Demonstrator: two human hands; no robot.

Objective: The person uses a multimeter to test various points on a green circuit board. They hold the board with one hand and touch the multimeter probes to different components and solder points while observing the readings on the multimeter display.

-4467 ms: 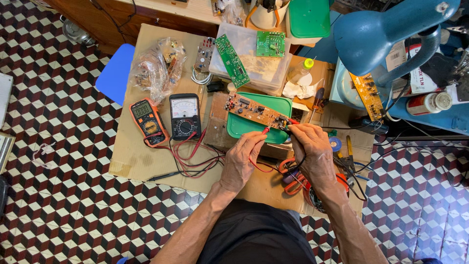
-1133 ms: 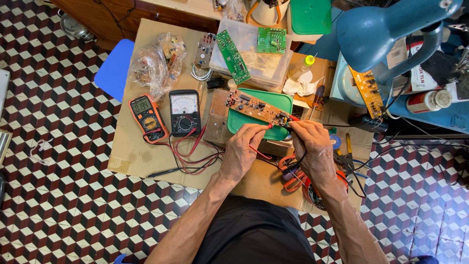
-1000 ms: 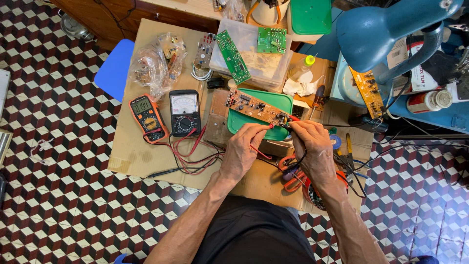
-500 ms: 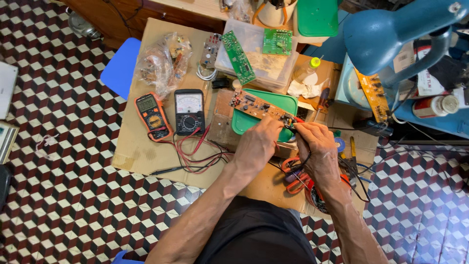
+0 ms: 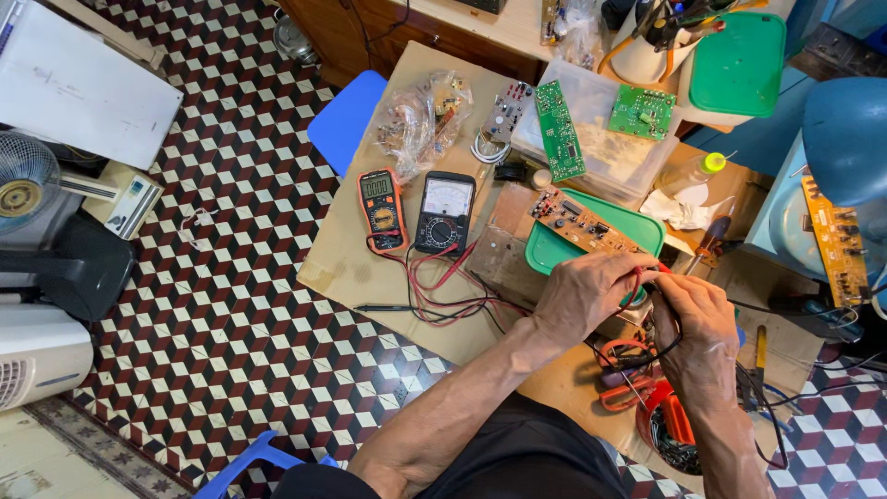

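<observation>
The red wire [image 5: 637, 277] is pinched in the left hand [image 5: 582, 296], and the right hand [image 5: 693, 323] is closed on it too, near the brown board [image 5: 582, 222]. Its tip should be kept steady on the board, with fingers kept off the metal.

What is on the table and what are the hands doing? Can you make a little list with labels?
left hand: holds a red probe at the brown circuit board
right hand: close beside the left, by the board's near end; a black wire runs by it
board rests on: green lid
meters: orange digital meter and black dial meter, side by side
leads: red and black wires lying loose on the cardboard table top
also there: two green circuit boards, blue lamp
</observation>
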